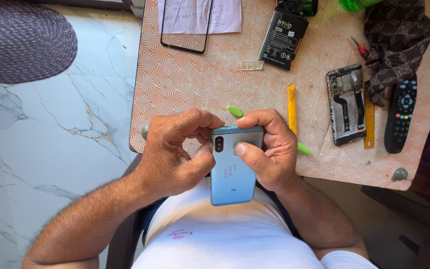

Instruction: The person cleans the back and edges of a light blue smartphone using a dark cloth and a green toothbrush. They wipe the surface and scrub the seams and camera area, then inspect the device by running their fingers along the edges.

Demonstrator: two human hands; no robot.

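Phone (232, 172), pale blue, back upward, sits clasped in both hands just off the near edge of the patterned table (185, 84). The left hand (175, 152) pinches its top left corner; the right hand (269, 149) grips the right side, thumb on the back. Beyond the phone lie a green pry tool (235, 111), a yellow spudger (291, 102), an opened handset (346, 104), a remote (400, 114).

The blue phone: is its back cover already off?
No, the blue phone shows its back cover in place, gripped by the left hand and right hand.
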